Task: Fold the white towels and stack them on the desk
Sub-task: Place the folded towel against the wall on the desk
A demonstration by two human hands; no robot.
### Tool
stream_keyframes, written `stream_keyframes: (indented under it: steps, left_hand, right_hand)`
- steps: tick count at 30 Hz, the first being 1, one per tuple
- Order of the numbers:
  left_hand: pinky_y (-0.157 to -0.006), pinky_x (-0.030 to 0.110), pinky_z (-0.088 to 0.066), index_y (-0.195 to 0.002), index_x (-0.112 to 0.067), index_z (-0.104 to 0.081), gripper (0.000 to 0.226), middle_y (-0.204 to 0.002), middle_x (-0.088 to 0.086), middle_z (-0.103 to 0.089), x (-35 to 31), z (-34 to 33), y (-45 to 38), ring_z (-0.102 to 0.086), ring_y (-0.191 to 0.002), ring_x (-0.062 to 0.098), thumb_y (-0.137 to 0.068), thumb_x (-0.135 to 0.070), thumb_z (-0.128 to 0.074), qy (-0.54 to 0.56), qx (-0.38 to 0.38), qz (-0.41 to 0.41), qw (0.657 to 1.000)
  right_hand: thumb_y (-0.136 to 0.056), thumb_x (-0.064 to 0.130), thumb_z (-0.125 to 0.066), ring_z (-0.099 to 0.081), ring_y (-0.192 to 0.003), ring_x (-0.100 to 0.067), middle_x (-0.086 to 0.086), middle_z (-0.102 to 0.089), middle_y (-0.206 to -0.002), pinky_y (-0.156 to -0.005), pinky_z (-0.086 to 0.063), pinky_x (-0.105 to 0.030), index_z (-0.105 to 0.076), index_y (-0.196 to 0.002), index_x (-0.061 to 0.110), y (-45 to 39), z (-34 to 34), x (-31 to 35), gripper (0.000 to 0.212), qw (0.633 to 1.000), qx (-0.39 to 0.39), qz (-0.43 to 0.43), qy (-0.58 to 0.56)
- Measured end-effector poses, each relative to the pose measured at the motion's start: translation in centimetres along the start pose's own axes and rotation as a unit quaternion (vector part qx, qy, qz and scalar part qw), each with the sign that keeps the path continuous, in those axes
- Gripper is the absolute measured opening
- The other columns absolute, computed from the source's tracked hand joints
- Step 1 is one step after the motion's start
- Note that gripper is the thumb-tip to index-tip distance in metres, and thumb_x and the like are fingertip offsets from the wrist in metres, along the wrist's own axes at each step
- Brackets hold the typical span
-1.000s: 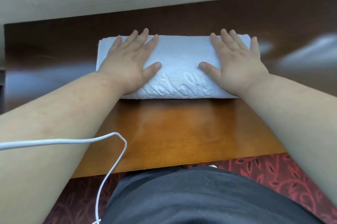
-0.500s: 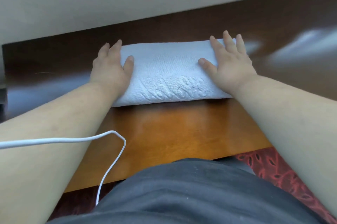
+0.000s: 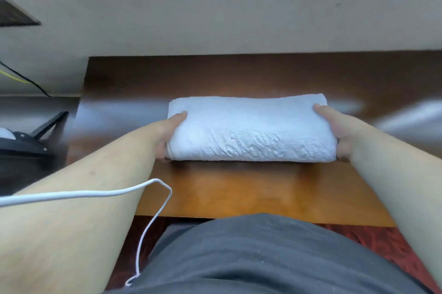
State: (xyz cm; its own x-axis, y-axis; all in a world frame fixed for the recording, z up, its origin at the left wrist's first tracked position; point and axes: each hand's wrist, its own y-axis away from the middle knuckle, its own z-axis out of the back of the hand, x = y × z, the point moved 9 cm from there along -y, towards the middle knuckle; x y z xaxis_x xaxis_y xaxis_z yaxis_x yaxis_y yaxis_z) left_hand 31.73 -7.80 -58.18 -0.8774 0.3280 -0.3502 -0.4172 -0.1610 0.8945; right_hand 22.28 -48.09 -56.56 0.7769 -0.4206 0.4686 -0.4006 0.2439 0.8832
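A folded white towel (image 3: 248, 131) with raised lettering along its near edge sits over the wooden desk (image 3: 239, 188), in the middle of the view. My left hand (image 3: 167, 133) grips the towel's left end, thumb on top and fingers hidden beneath. My right hand (image 3: 334, 131) grips the right end the same way. A dark shadow runs under the towel's near edge; whether it touches the desk I cannot tell.
A beige wall (image 3: 215, 6) rises right behind the desk. A dark object (image 3: 26, 143) stands beyond the desk's left edge. A white cable (image 3: 100, 193) crosses my left forearm and hangs down. Red patterned carpet (image 3: 382, 246) lies below.
Both hands have left the top of the towel, where they pressed flat, and slid to its two ends; they now grip it, thumbs on top. The view has tilted up.
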Motion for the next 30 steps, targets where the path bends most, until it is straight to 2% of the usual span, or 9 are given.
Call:
stream_keyframes:
  steps: [2, 6, 10, 14, 18, 20, 23, 27, 30]
  left_hand:
    - [-0.085, 0.036, -0.051, -0.109, -0.022, -0.062, 0.061, -0.09, 0.001, -0.075, 1.2, 0.3, 0.7, -0.07, -0.083, 0.023, -0.076, -0.074, -0.059, 0.026, -0.001, 0.006, 1.0]
    - [-0.079, 0.031, -0.055, -0.097, -0.02, -0.062, 0.054, -0.074, -0.002, -0.075, 1.5, 2.3, 2.1, -0.073, -0.067, 0.017, -0.08, -0.071, -0.058, 0.05, 0.005, -0.015, 0.999]
    - [-0.09, 0.039, -0.055, -0.109, -0.017, -0.064, 0.057, -0.097, 0.002, -0.076, 0.5, 7.4, 1.9, -0.073, -0.088, 0.023, -0.08, -0.066, -0.063, 0.078, 0.014, -0.044, 0.996]
    - [-0.067, 0.037, -0.06, -0.11, -0.017, -0.064, 0.052, -0.094, 0.001, -0.076, -0.8, 14.3, 0.5, -0.074, -0.083, 0.022, -0.079, -0.058, -0.071, 0.134, 0.024, -0.076, 0.988]
    - [-0.085, 0.048, -0.056, -0.119, -0.017, -0.06, 0.066, -0.104, 0.004, -0.074, -3.8, 22.0, -2.0, -0.073, -0.089, 0.026, -0.071, -0.061, -0.073, 0.123, -0.018, -0.119, 0.985]
    - [-0.076, 0.049, -0.059, -0.122, -0.015, -0.057, 0.063, -0.104, 0.004, -0.073, -6.4, 25.1, -3.4, -0.074, -0.084, 0.026, -0.076, -0.056, -0.071, 0.125, -0.022, -0.154, 0.98]
    - [-0.061, 0.047, -0.058, -0.129, -0.014, -0.049, 0.065, -0.107, 0.006, -0.071, -9.9, 28.5, -6.0, -0.074, -0.079, 0.026, -0.079, -0.049, -0.072, 0.129, -0.022, -0.185, 0.974]
    - [-0.057, 0.034, -0.057, -0.138, -0.014, -0.042, 0.074, -0.106, 0.001, -0.065, -12.0, 30.6, -9.8, -0.072, -0.08, 0.022, -0.081, -0.053, -0.069, 0.111, -0.05, -0.183, 0.976]
    - [-0.065, 0.026, -0.05, -0.142, -0.014, -0.039, 0.077, -0.107, -0.004, -0.057, -12.3, 30.8, -12.5, -0.063, -0.085, 0.018, -0.084, -0.061, -0.06, 0.061, -0.08, -0.184, 0.978]
  right_hand:
    - [-0.082, 0.048, -0.073, -0.075, -0.073, -0.028, -0.007, -0.077, -0.09, -0.056, -0.057, -0.037, -0.071, -0.1, 0.017, 0.4, -0.8, -0.2, 0.036, 1.0, 0.03, 0.001, 0.005]
    - [-0.082, 0.046, -0.072, -0.075, -0.081, -0.028, -0.008, -0.076, -0.099, -0.066, -0.056, -0.039, -0.07, -0.11, 0.016, 0.9, -3.2, 0.6, 0.041, 0.997, 0.071, 0.026, 0.0]
    - [-0.08, 0.045, -0.074, -0.075, -0.082, -0.029, -0.009, -0.076, -0.099, -0.056, -0.058, -0.044, -0.072, -0.105, 0.015, 1.1, -8.1, 2.0, 0.04, 0.995, 0.089, 0.053, 0.001]
    - [-0.081, 0.047, -0.073, -0.072, -0.096, -0.03, -0.01, -0.074, -0.11, -0.072, -0.058, -0.042, -0.068, -0.118, 0.013, 0.7, -15.3, 3.4, 0.05, 0.991, 0.102, 0.082, 0.009]
    - [-0.082, 0.044, -0.072, -0.074, -0.091, -0.03, -0.009, -0.075, -0.104, -0.063, -0.059, -0.043, -0.069, -0.114, 0.013, 0.6, -23.1, 5.1, 0.044, 0.99, 0.082, 0.112, 0.0]
    - [-0.083, 0.039, -0.067, -0.074, -0.087, -0.028, -0.006, -0.076, -0.101, -0.057, -0.058, -0.046, -0.07, -0.11, 0.016, 0.2, -26.3, 6.2, 0.036, 0.989, 0.064, 0.132, -0.011]
    - [-0.082, 0.033, -0.061, -0.074, -0.089, -0.029, -0.005, -0.076, -0.104, -0.065, -0.058, -0.053, -0.067, -0.116, 0.016, -0.8, -29.7, 7.5, 0.039, 0.989, 0.04, 0.138, -0.023]
    - [-0.088, 0.032, -0.062, -0.074, -0.088, -0.023, -0.001, -0.076, -0.101, -0.08, -0.057, -0.044, -0.067, -0.112, 0.018, -2.1, -32.8, 7.5, 0.028, 0.986, 0.005, 0.164, 0.032]
    - [-0.091, 0.032, -0.063, -0.07, -0.095, -0.022, -0.001, -0.07, -0.108, -0.082, -0.056, -0.039, -0.056, -0.13, 0.019, -3.6, -32.9, 6.8, 0.042, 0.971, -0.061, 0.202, 0.112]
